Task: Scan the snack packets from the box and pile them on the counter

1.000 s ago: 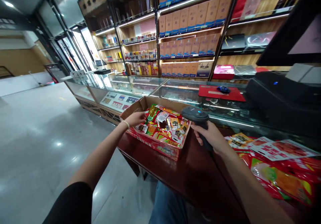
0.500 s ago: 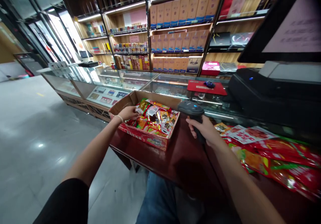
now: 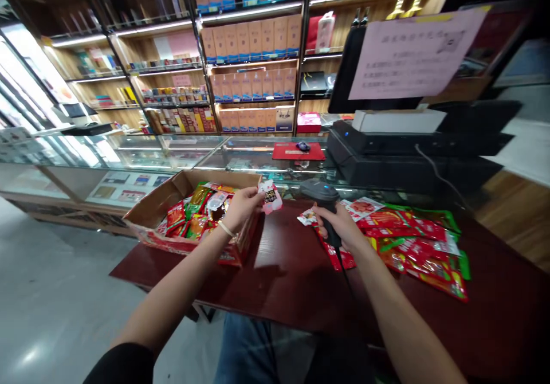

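My left hand [image 3: 244, 206] pinches a small pink and white snack packet [image 3: 270, 196], lifted above the right side of an open cardboard box [image 3: 172, 246]. Inside the box lie many shiny snack packets [image 3: 200, 212] in red, green and yellow. My right hand [image 3: 339, 223] is wrapped round the handle of a black barcode scanner [image 3: 322, 192], whose blue light is on and whose head points left toward the held packet. A cable hangs from the scanner's grip. Under and beyond my right forearm, red and green snack packets [image 3: 421, 241] are spread on the dark red table [image 3: 275, 281].
Behind the table runs a glass display counter [image 3: 189, 152] with a red mat [image 3: 281, 152] and a mouse on it. At the right stands a black register monitor with a pink paper sheet [image 3: 412, 57]. Lit shelves of boxes [image 3: 258, 37] line the back wall.
My left hand has come up out of the box to the right, bringing the small packet near the scanner. The view has swung right, showing more of the register and the spread packets.
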`<state>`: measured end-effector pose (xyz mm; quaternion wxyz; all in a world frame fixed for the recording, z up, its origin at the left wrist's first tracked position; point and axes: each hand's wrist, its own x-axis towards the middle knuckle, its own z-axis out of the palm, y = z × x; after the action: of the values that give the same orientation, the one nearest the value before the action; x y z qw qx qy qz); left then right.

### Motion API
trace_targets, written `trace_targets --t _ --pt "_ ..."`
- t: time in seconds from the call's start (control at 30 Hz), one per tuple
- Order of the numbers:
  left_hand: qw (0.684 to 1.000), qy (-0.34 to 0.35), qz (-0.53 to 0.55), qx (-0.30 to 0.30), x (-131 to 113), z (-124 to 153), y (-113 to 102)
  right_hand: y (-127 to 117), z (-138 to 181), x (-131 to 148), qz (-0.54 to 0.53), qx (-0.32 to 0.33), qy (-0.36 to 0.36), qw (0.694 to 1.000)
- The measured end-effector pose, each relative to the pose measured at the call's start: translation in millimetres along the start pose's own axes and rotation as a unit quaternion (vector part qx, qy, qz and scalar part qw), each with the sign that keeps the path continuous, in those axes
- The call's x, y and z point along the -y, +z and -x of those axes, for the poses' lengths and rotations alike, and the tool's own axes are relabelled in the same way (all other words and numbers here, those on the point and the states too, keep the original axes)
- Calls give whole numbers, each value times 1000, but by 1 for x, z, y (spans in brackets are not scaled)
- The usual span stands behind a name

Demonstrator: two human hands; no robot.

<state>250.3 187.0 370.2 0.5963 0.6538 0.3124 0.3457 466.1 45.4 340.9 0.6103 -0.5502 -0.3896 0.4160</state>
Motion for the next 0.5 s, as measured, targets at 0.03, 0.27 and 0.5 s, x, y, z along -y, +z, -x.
trace_targets --t 0.03,0.27,0.5 --pt "1000 10 23 6 0 1 16 -9 1 -1 -4 -12 1 1000" --pt "969 -64 236 7 60 -15 105 -61 -5 -20 -12 -70 1 997" --pt "886 -117 446 -47 134 -42 120 -72 -3 -44 -40 -98 32 994"
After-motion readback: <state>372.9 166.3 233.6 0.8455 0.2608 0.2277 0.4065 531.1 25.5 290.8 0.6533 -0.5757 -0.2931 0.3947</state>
